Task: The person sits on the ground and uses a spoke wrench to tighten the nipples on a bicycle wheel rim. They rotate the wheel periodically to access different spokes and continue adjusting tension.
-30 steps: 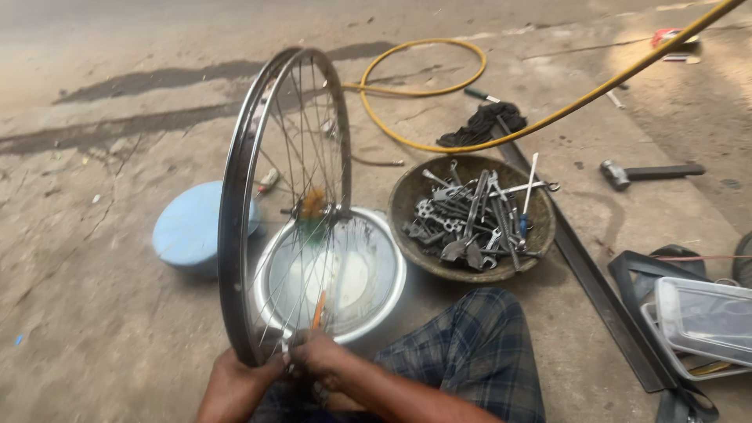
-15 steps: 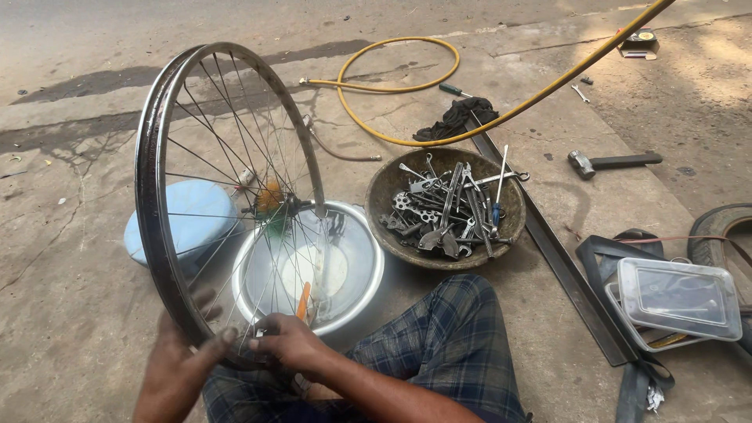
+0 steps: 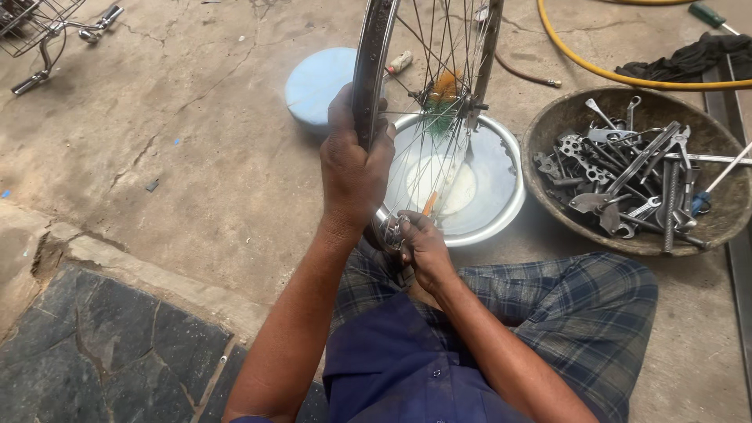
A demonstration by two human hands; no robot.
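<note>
We see the left hand (image 3: 354, 168) raised at the centre of the frame, its fingers wrapped tight around the rim of the bicycle wheel (image 3: 374, 70), which stands upright and runs out of the top edge. The forearm comes up from the bottom left. Just below, the right hand (image 3: 423, 247) sits low against the wheel's bottom edge, fingers pinched together on a small tool with an orange handle (image 3: 429, 204) that pokes up between the spokes. Behind the wheel a metal bowl (image 3: 501, 200) rests on the ground, with a pale blue lid (image 3: 317, 82) just beyond it in the upper middle. At the right a wide, dirty basin (image 3: 564, 117) is full of spanners (image 3: 627, 176) and other steel tools. A yellow hose (image 3: 595, 70) curves across the upper right beside a dark rag (image 3: 689, 59). The ground is cracked, dusty concrete, with dark stone slabs at the lower left and part of a wire basket (image 3: 35, 16) in the upper left corner. Compared with half a second ago, our view has dropped closer and swung left, so the wheel now fills the top centre, and the left hand has climbed from the bottom of the rim to a higher grip.
</note>
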